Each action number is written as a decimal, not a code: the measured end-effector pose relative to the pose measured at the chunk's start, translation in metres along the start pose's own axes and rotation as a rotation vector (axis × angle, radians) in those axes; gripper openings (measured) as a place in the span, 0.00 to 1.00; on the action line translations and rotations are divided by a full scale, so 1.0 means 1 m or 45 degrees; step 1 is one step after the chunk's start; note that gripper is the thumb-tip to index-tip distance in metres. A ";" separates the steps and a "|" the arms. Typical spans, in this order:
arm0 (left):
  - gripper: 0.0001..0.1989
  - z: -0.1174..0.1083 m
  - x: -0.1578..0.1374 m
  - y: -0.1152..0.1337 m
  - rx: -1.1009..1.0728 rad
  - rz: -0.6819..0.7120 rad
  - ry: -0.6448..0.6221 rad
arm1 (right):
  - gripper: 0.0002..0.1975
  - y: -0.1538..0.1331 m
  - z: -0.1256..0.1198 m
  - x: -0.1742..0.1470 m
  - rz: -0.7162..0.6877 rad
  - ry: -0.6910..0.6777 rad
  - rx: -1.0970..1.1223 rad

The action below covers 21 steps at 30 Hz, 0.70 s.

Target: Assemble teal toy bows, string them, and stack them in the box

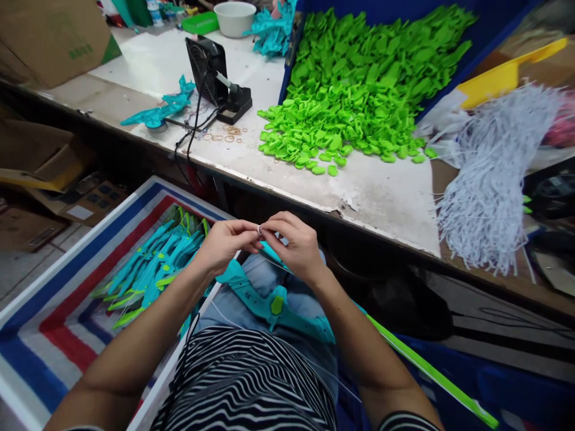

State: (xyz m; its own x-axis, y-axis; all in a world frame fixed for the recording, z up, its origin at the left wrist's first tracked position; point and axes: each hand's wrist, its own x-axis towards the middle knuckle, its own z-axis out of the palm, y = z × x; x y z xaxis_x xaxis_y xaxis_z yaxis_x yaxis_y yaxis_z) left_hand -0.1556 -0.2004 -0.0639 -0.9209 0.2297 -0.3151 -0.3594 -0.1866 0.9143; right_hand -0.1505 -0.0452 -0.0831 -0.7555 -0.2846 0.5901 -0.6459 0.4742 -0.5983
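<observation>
My left hand [227, 242] and my right hand [291, 242] meet above my lap, both closed in a pinch. Between their fingertips is a small loop of white cord [259, 230]. Across my thighs, below the hands, lies a teal plastic toy bow [256, 302] with a green piece at its middle. A long bright green strip [431, 371] stretches out to the lower right from under my right arm. Thin white cord also runs over my lap. The fingers partly hide the loop.
To the left, a striped-lined bin [58, 323] holds several teal bows [157, 263]. Green plastic pieces [354, 90] spill from a blue crate onto the workbench [381, 197]. A bundle of white cords [494, 179] hangs at the right. A soldering iron stand [236, 105] sits beside a small black fan [206, 69].
</observation>
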 end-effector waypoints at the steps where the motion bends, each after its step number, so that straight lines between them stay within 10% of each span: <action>1: 0.10 -0.001 0.000 0.000 0.037 0.016 -0.004 | 0.08 -0.001 -0.001 0.000 -0.019 -0.020 -0.026; 21: 0.12 -0.015 -0.013 -0.009 0.649 -0.017 -0.122 | 0.09 -0.005 0.010 -0.035 -0.136 -0.065 -0.260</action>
State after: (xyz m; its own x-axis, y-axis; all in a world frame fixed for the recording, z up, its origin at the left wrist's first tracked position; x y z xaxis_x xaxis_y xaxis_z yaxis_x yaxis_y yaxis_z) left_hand -0.1429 -0.2162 -0.0724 -0.8902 0.3196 -0.3246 -0.2298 0.3003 0.9258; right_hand -0.1226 -0.0460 -0.1062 -0.6920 -0.3814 0.6129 -0.6908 0.5964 -0.4088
